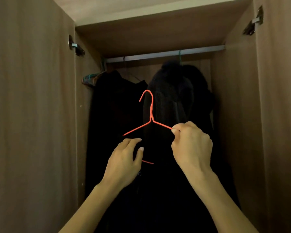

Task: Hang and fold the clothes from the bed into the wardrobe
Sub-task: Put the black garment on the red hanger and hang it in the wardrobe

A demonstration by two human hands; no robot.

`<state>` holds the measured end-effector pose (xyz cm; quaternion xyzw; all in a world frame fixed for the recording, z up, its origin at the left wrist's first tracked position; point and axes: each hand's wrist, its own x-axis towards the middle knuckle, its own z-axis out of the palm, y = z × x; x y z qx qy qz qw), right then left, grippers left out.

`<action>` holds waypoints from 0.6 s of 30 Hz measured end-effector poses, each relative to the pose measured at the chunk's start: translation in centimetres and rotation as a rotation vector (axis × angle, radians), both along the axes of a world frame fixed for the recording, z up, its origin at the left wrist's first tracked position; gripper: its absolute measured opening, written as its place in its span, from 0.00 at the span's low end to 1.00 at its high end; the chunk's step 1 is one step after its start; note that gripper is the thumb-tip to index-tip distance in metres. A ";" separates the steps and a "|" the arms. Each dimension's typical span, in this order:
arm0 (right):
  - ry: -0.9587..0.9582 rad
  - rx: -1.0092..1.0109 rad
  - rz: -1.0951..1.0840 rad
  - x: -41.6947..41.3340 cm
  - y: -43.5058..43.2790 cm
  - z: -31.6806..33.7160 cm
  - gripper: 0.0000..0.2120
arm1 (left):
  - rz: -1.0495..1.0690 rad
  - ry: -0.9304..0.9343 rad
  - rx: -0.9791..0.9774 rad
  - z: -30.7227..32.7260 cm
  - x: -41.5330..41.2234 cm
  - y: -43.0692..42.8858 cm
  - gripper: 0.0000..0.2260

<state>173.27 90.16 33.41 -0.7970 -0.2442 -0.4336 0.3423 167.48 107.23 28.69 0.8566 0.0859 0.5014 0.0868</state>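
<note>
Two hands are readying an orange hanger [152,120] for clothes, right hand [192,146] pinching its shoulder, left hand [124,159] curled, grasp unclear.

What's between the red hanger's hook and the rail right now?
Head view: only dark clothes hanging from the rail show in that stretch above the hanger, which the right hand pinches.

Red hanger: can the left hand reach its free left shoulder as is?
Probably yes. Left hand sits just under the red hanger's bare left wire, nothing visible between; right hand pinches the other shoulder. Can't tell if left's grip is free.
</note>
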 end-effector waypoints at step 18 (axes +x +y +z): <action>-0.185 -0.097 -0.335 6.1 15.4 12.4 0.08 | -0.148 -0.102 0.119 10.8 10.5 15.9 0.17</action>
